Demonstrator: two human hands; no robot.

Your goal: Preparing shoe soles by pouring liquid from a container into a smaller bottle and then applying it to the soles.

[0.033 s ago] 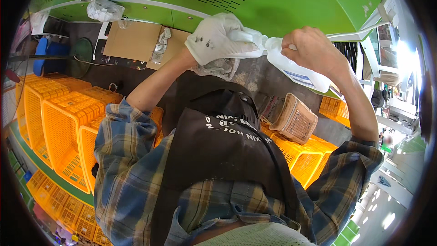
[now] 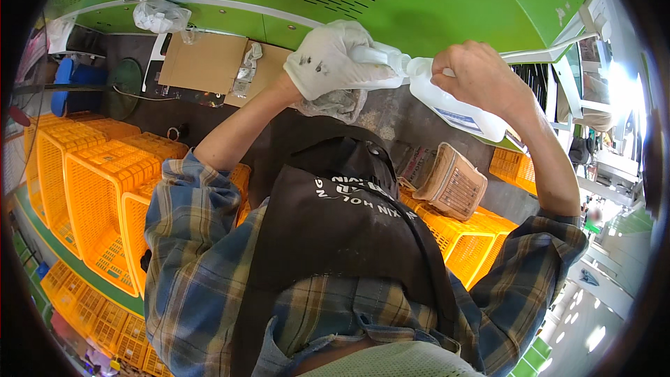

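My left hand (image 2: 328,59), in a white glove with dark smudges, is wrapped round a translucent white plastic bottle (image 2: 382,82). The bottle lies tilted with its neck toward the right. My bare right hand (image 2: 481,77) grips a larger white plastic jug (image 2: 464,113) with a blue-marked label. The jug is tipped so that its mouth meets the bottle's neck; whether liquid passes between them cannot be made out. Just below the gloved hand is a crumpled clear plastic bag (image 2: 335,105).
A green metal panel (image 2: 447,0) with slots stands in front. Yellow plastic crates (image 2: 105,167) are stacked at left, with more crates (image 2: 467,244) at right beside a woven-seat stool (image 2: 453,181). Flattened cardboard (image 2: 202,63) lies at far left; a plastic bag (image 2: 160,15) hangs from the panel's handle.
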